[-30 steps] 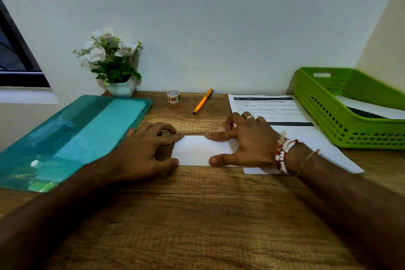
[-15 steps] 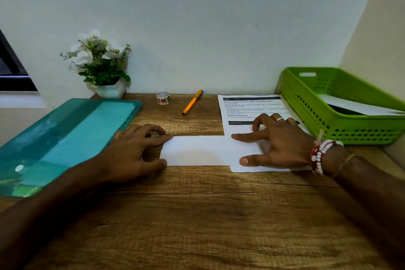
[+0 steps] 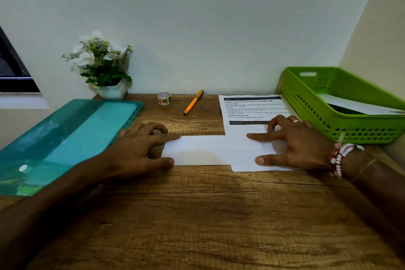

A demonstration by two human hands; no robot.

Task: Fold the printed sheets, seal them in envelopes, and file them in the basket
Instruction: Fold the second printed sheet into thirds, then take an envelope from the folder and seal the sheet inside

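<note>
Two hands down on folded sheet [image 3: 203,150], mid-table. Your left hand [image 3: 135,149] pins left end and your right hand [image 3: 293,144] pins right end, each with straight index and thumb pressing, nothing gripped. Right end overlaps printed sheet [image 3: 252,107] beside basket [image 3: 311,114]. Risks: sliding right hand drags lower sheet along; uneven pressure skews crease, so probably poor envelope fit.

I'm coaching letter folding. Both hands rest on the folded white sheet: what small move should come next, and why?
Probably slide the right hand out over the folded sheet's right end to flatten the fold. The left hand pins the left end, and the right end lies on the printed sheet, under the forefinger and thumb.
</note>
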